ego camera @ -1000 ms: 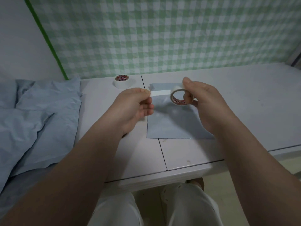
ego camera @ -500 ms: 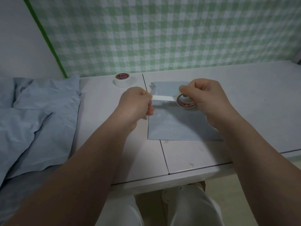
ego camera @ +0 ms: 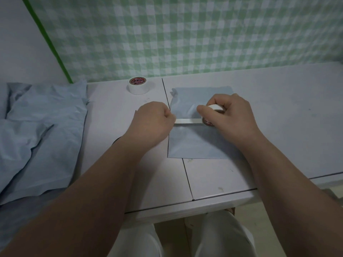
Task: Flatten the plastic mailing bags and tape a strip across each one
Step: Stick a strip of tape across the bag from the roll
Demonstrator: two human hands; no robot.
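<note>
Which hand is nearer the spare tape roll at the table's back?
Left. The left hand is just in front of the spare tape roll; the right hand, holding another roll, is farther right over the bag.

One wide-angle camera sits on the person's head and looks forward and steeply down onto the table (ego camera: 287,127), from near. The left hand (ego camera: 154,121) and right hand (ego camera: 232,115) lie at the centre of the frame. The checked wall (ego camera: 185,34) fills the top and the legs (ego camera: 222,238) the bottom edge. It is the only view.
</note>
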